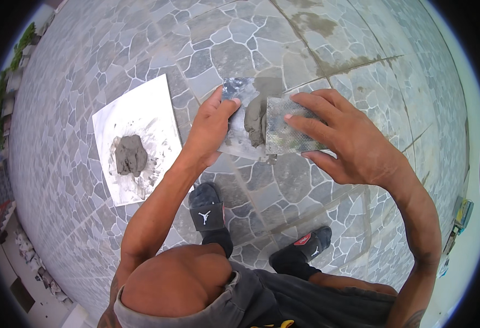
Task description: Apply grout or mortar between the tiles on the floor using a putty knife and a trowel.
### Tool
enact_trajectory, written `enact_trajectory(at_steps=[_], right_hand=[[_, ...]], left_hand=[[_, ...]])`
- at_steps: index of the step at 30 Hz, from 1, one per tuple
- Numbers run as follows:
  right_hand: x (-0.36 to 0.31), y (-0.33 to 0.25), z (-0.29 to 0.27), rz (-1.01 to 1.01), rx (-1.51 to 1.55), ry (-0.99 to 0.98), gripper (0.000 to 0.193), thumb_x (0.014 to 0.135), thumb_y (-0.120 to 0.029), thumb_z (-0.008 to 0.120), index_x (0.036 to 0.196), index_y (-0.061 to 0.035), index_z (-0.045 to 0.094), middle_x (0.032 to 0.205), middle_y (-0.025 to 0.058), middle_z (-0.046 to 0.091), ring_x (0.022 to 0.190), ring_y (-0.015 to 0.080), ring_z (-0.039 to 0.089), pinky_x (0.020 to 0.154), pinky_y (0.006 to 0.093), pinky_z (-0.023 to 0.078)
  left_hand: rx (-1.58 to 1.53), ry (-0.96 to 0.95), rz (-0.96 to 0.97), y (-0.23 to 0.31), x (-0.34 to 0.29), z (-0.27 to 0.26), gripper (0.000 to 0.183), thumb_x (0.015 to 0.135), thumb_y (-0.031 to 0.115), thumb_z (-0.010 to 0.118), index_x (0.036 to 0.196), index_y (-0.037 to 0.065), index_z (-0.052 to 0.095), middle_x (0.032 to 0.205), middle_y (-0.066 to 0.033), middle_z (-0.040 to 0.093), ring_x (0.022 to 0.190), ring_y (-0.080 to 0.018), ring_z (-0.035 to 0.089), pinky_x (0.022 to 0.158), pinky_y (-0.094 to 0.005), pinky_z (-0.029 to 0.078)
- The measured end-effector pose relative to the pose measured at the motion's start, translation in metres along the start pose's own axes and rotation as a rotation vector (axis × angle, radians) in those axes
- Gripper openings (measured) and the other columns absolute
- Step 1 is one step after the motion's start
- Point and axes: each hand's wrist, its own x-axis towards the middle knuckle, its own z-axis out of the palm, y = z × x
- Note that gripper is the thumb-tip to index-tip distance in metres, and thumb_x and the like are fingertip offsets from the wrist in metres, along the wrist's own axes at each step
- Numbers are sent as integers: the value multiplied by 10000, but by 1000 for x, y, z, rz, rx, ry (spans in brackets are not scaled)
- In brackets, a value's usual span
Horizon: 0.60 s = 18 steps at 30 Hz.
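Note:
My left hand [212,128] grips the left edge of a flat, grey, smeared plate [236,123], thumb on top. Wet grey mortar [255,120] lies in a ridge along the plate's right part. In my right hand [349,139] is a squarish grey piece with a fine dotted texture [284,134], its fingers spread over the face and thumb at the lower edge. That piece's left edge meets the mortar and overlaps the plate. What the piece is made of, I cannot tell. A white board [141,104] with a mortar lump [130,156] lies left of my left arm.
The floor [294,175] has a grey stone pattern with pale joints, and wet brown stains [314,23] mark its far part. Below my hands are my feet in dark slides [204,205]. Small items [461,213] lie by the right wall.

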Motion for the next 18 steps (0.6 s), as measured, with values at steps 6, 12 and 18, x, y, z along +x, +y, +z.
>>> enact_trajectory(at_steps=[6,12,18], right_hand=[[13,-17,-15,118,-103,-190,589,684,-53,750,1238,-57,551,1346,178,454,1222,368,443,1000,454,424],[9,38,1,566,295,-236,472,848,-266,667,1245,-36,557,1197,162,584,1117,311,548,969,402,441],[-4,105,70,909,1518,110,547,892,-312,610,1258,84,515,1181,143,592,1044,206,579,892,351,461]], left_hand=[[-6,-40,38,2,-9,-13,449,941,112,463,1365,-18,391,1061,-53,620,876,-93,607,737,-263,532],[-48,102,65,21,-10,-31,343,949,115,441,1279,23,474,1031,-43,616,869,-104,609,742,-270,538],[-27,178,-6,20,-5,-45,540,920,161,508,1392,-12,312,1123,-79,562,957,-130,566,815,-275,502]])
